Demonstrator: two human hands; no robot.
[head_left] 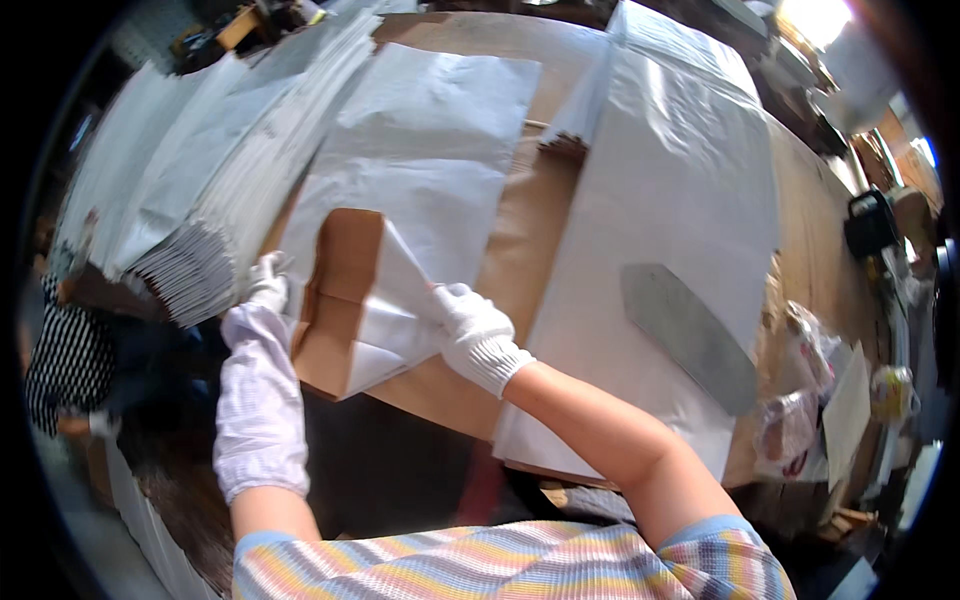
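Note:
A white paper sack (430,120) with a brown inner layer (343,270) lies lengthwise on the table before me. Its near end is spread apart, so the brown inside shows. My right hand (475,328), in a white knitted glove, is closed on the right side of that end, where the white layer is pulled into a fold. At the left edge of the same end is my left hand (267,282), gloved and with a white sleeve cover. Its fingers are curled against the sack's edge, and the fingertips are partly hidden.
A thick stack of white sacks (190,265) stands on the left. To the right lies another white pile (690,180) with a grey flat plate (690,335) on it. Plastic bags (790,425) sit at the table's right edge. Another person's checked clothing (70,355) shows at far left.

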